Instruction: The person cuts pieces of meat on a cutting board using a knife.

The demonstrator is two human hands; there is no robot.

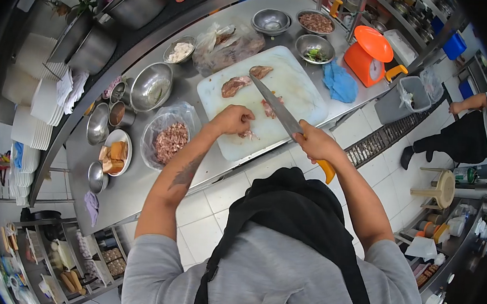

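Observation:
My right hand [314, 141] is wrapped round the yellow handle of a large knife [277, 108]. Its blade slants up and left over the white cutting board [306, 94], the tip close to a piece of meat [260, 71]. Left of the tip lies a larger piece of meat [236, 86]. Chopped meat bits [270, 107] are partly behind the blade. Near the board's front edge, my left hand [234, 120] has its fingers curled in, just above small meat scraps [249, 134]; what they pinch, if anything, is hidden.
A bag-lined bowl of cut meat [171, 143] stands left of the board. Behind it are a plastic bag [226, 49] and several metal bowls. An orange scale [369, 56] and blue cloth [340, 82] sit at right. Another person [459, 133] stands beyond the grey bin [399, 105].

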